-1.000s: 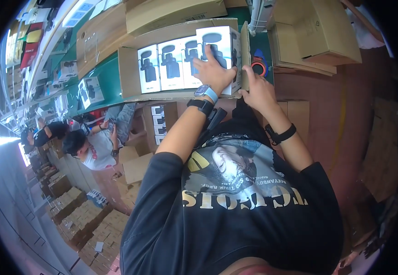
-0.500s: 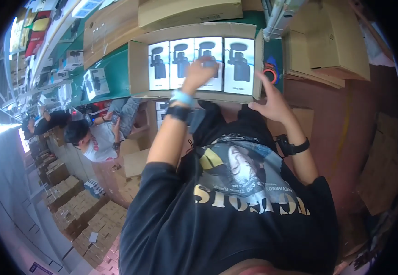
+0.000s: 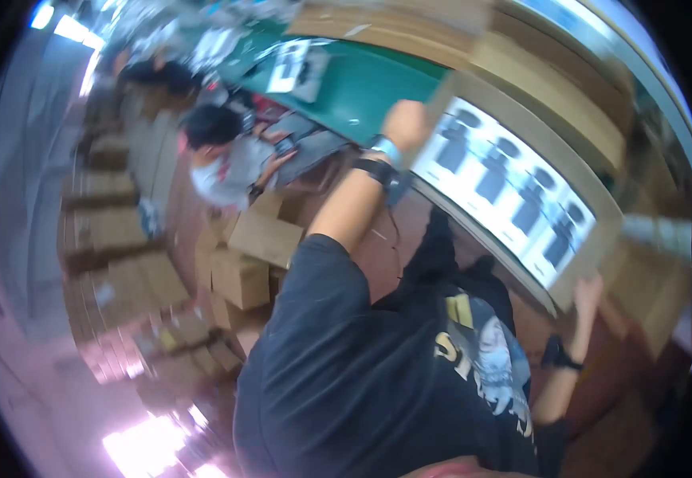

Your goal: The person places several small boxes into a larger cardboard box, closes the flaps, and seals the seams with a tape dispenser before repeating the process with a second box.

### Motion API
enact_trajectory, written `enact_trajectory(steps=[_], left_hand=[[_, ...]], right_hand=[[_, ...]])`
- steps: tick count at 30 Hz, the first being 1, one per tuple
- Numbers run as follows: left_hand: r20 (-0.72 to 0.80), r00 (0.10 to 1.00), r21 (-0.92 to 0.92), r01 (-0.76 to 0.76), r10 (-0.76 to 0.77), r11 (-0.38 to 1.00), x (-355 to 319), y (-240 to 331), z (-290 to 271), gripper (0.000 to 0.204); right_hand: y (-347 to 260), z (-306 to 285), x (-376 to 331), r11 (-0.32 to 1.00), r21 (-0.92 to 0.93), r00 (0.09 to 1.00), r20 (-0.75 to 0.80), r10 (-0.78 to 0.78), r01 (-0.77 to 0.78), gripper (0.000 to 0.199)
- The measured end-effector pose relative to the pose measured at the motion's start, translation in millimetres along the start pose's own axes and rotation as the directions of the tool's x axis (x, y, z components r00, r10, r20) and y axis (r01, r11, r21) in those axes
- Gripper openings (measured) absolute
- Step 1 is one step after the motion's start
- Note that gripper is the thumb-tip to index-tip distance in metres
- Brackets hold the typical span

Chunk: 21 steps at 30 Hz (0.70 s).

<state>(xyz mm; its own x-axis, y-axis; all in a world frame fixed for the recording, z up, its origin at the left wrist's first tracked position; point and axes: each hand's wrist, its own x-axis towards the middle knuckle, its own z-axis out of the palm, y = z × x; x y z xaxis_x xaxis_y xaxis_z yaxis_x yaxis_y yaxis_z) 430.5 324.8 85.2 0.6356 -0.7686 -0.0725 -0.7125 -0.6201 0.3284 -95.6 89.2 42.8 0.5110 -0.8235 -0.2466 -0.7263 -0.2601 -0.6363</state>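
Observation:
An open cardboard carton holds several upright white product boxes in a row, each printed with a dark appliance. At its left end my left hand is closed against the carton's wall, fingers curled. My right hand touches the outside of the carton near its right front corner; motion blur smears its fingers. Both hands are outside the carton, and none of the white boxes is in them.
Beyond the carton runs a green worktop, with another white box on it. Flattened cardboard lies behind. A seated person holds a phone at the left. Brown cartons stand on the floor nearby.
The view has swung left, so the carton appears tilted at the right. My left hand has left the white boxes for the carton's left end; my right hand now meets its right corner.

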Motion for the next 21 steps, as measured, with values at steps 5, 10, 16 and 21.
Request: enact_trajectory(steps=[5, 10, 16, 21], left_hand=[[-0.107, 0.986, -0.076, 0.120, -0.127, 0.990, -45, -4, -46, 0.019], [-0.153, 0.967, -0.173, 0.179, -0.206, 0.969, -58, 17, -58, 0.015], [-0.081, 0.996, -0.204, -0.036, 0.019, 0.978, -55, 5, -78, 0.023], [0.015, 0.998, -0.260, 0.061, -0.060, 0.964, -55, 33, -74, 0.026]], right_hand=[[-42, -24, 22, 0.996, -0.078, 0.997, 0.044, 0.058, -0.054, 0.038], [-69, -38, 20, 0.980, -0.167, 0.994, -0.007, 0.109, -0.109, 0.034], [-70, -64, 9, 0.981, -0.193, 0.999, 0.016, -0.033, 0.035, 0.035], [-107, -58, 4, 0.930, -0.368, 0.990, 0.124, 0.060, -0.010, 0.037]])
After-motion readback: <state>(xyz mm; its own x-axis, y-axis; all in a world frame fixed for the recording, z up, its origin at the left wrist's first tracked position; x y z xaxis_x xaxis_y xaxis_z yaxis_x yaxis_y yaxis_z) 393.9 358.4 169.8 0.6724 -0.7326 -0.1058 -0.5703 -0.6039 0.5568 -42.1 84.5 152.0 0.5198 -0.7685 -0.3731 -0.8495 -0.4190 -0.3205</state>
